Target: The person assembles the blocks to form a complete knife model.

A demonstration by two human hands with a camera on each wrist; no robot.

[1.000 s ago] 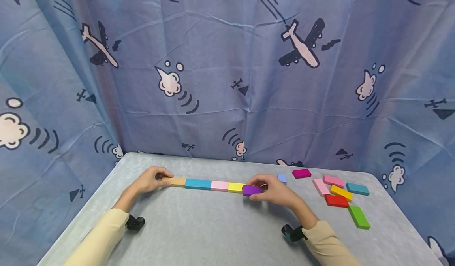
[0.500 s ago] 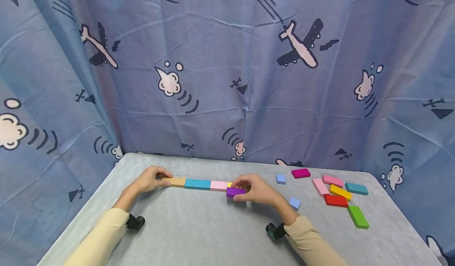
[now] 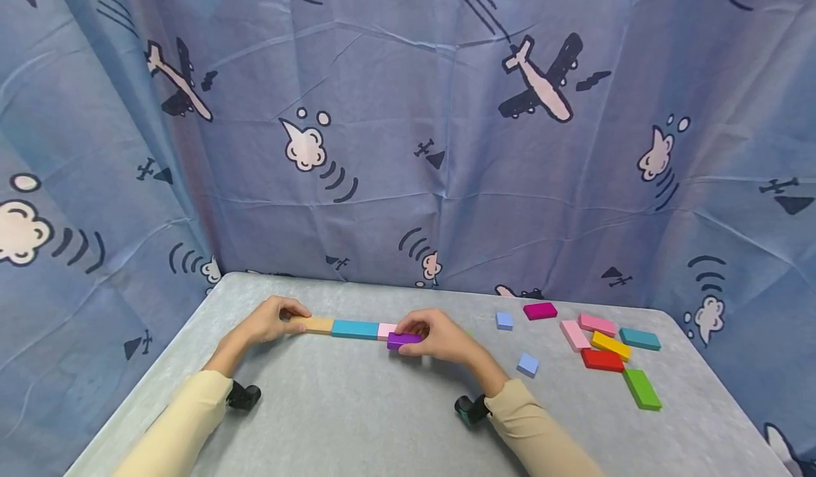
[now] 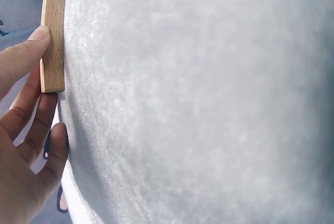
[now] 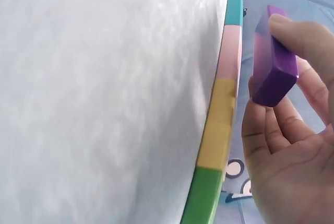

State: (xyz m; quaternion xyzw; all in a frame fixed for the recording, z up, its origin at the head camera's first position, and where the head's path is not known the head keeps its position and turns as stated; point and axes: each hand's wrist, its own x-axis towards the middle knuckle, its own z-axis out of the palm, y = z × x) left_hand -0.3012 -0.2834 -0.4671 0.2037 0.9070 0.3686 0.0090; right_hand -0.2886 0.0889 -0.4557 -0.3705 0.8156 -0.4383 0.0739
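A row of flat blocks lies end to end on the grey table (image 3: pixel 357 406): wooden (image 3: pixel 319 325), teal (image 3: pixel 355 329), pink (image 3: pixel 384 330), then yellow (image 5: pixel 219 119) and green (image 5: pixel 203 198), which my right hand hides in the head view. My left hand (image 3: pixel 290 320) holds the left end of the wooden block (image 4: pixel 52 36), thumb (image 4: pixel 26 57) against its side. My right hand (image 3: pixel 413 337) pinches a purple block (image 3: pixel 404 339) just above the pink and yellow blocks; the right wrist view shows the purple block (image 5: pixel 271 62) clear of the row.
Loose blocks lie at the right: two small light-blue squares (image 3: pixel 504 320) (image 3: pixel 528 364), magenta (image 3: pixel 540 310), two pink (image 3: pixel 597 323) (image 3: pixel 576 335), yellow (image 3: pixel 610 344), teal (image 3: pixel 639 338), red (image 3: pixel 602 360), green (image 3: pixel 642 388). A blue printed curtain (image 3: pixel 408 144) hangs round the table.
My right hand has carried the purple block leftward along the row, from its right end to over the pink and yellow blocks. The left hand has stayed on the wooden block.
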